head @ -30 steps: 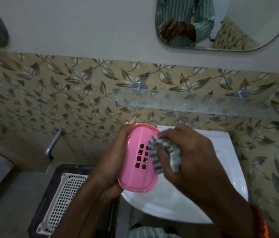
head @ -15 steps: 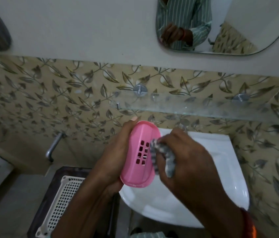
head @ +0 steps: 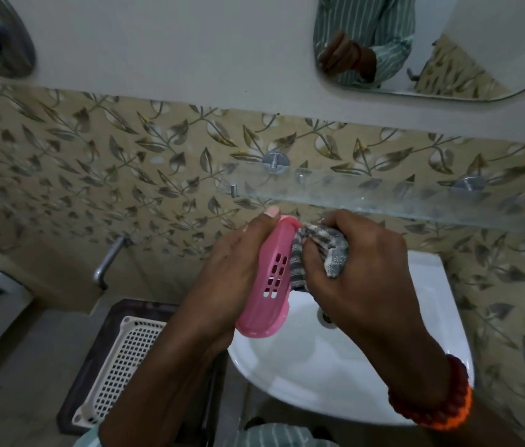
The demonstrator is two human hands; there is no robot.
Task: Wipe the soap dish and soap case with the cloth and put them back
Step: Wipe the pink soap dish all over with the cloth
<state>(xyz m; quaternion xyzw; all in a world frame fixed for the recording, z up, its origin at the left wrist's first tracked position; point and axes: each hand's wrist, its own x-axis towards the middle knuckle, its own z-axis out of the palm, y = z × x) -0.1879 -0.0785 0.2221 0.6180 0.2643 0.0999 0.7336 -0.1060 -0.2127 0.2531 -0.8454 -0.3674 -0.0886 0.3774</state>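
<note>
My left hand (head: pixel 222 279) grips a pink soap dish (head: pixel 266 304) with drain holes, held on edge above the white washbasin (head: pixel 319 359). My right hand (head: pixel 361 269) grips a bunched grey striped cloth (head: pixel 319 246) and presses it against the dish's right side near its top end. The dish's inner face is turned away from the camera. No separate soap case shows.
A glass shelf (head: pixel 383 201) on metal pegs runs along the leaf-patterned tiles just above my hands. A wall tap (head: pixel 107 262) sticks out at the left. Below it a white perforated basket (head: pixel 122 366) lies on a dark stool. A mirror (head: pixel 448 43) hangs at top right.
The dish has turned more edge-on. My right hand moved the cloth up from the dish's middle to its upper right side. The camera view came closer.
</note>
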